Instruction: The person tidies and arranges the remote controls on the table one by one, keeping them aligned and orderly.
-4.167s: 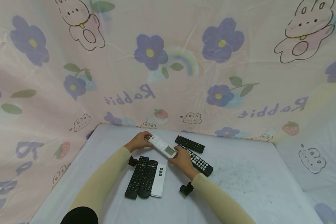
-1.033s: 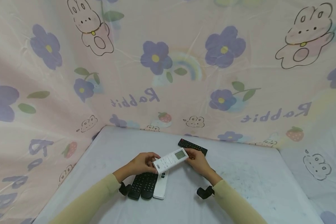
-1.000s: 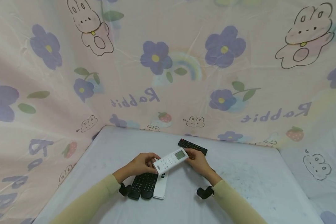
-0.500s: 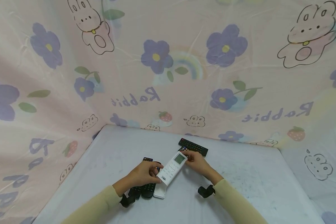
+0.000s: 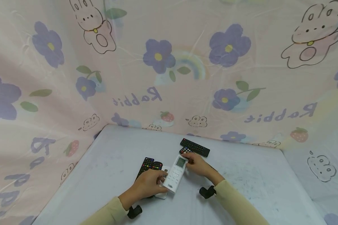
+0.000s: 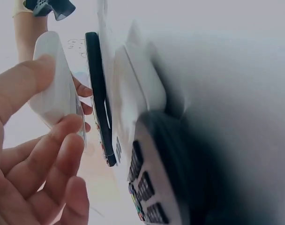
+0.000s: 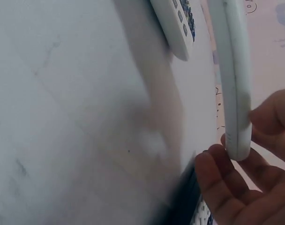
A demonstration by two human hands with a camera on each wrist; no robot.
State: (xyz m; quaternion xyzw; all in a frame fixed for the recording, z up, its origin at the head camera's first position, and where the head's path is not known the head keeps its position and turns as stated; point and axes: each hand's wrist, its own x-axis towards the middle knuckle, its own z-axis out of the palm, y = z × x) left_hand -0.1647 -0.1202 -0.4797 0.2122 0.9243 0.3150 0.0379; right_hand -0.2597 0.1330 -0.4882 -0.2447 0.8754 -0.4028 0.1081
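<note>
Both hands hold a white air-conditioner remote control [image 5: 175, 175] with a small grey screen at its far end. My left hand [image 5: 147, 184] pinches its near end between thumb and fingers. At the screen end, my right hand [image 5: 198, 165] grips a corner. In the right wrist view the remote [image 7: 234, 79] is seen edge-on, raised off the table. Under and beside the left hand lie two black remotes [image 5: 146, 164] and a second, slimmer white remote [image 5: 161, 196], partly covered. The left wrist view shows that white remote [image 6: 138, 77] lying flat beside a black one [image 6: 156, 173].
Behind the right hand, a black remote [image 5: 195, 147] lies slanted, with another black remote [image 5: 185, 150] mostly hidden by the hand. The white-covered table [image 5: 242, 187] meets a patterned curtain [image 5: 186, 93] at its back and sides.
The white air-conditioner remote has been lifted, turned so its screen points away, and brought nearer, to the right of the row. The left hand has moved nearer over the black remotes.
</note>
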